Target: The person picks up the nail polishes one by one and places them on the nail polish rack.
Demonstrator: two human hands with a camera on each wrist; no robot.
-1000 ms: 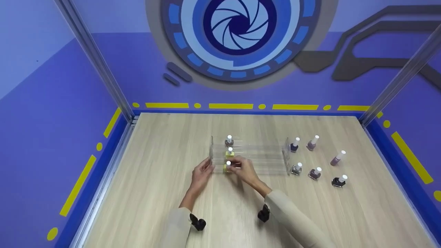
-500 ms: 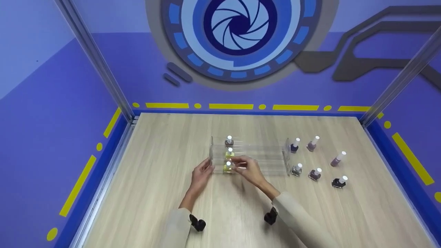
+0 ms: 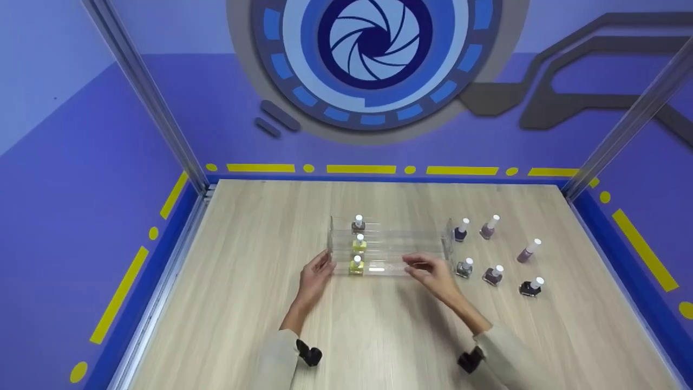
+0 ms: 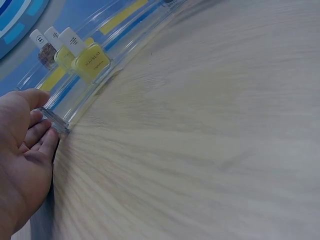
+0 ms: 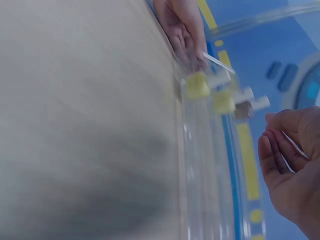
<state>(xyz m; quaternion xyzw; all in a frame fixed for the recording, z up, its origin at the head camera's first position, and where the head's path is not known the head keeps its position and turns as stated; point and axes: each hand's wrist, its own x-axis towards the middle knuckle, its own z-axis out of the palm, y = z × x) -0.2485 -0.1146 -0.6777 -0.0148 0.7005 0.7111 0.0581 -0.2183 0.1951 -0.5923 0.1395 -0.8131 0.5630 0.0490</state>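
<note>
A clear tiered acrylic rack (image 3: pixel 400 241) stands mid-table. At its left end it holds three white-capped polish bottles: a yellow one (image 3: pixel 355 266) on the front step, another yellow one (image 3: pixel 359 244) behind it, and a brownish one (image 3: pixel 357 223) at the back. My left hand (image 3: pixel 316 271) lies with straight fingers against the rack's left end wall, as the left wrist view also shows (image 4: pixel 30 145). My right hand (image 3: pixel 425 268) hovers in front of the rack's right half, fingers loosely curled and holding nothing. In the right wrist view, this hand (image 5: pixel 287 165) is off the rack (image 5: pixel 200 165).
Several loose polish bottles stand to the right of the rack: a dark blue one (image 3: pixel 461 230), a mauve one (image 3: pixel 489 227), a grey one (image 3: pixel 464 267), a purple one (image 3: pixel 494 274), a black one (image 3: pixel 530 286) and a tilted lilac one (image 3: pixel 528 251). Blue walls border the wooden table (image 3: pixel 260 227).
My right hand has let go of the front yellow bottle and moved right along the rack's front. The left hand stays at the rack's left end.
</note>
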